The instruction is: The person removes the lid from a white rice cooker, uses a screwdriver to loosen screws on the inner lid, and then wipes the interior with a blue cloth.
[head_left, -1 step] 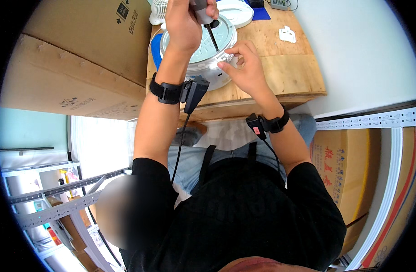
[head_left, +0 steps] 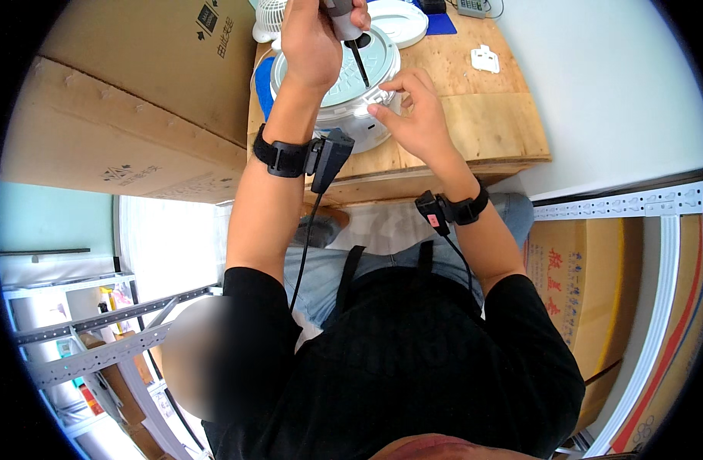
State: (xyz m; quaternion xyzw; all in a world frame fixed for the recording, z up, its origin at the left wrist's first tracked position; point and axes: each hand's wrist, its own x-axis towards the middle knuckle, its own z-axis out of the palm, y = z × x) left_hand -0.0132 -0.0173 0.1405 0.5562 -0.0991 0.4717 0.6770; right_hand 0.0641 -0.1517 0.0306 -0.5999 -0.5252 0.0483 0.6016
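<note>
In my left hand is a grey power screwdriver, its body wrapped by the fingers. The long dark bit slants down to the near right rim of a round white appliance. A pale green disc with a dark round opening covers the appliance's top. My right hand is at that rim, beside the bit's tip. Its thumb and index finger rest on either side of a white edge piece, the other fingers curled behind. A screw at the tip is too small to make out.
The wooden table carries a white oval part behind the appliance and a flat white plate on the right. A small white fan stands far left. A large cardboard box rises along the table's left side.
</note>
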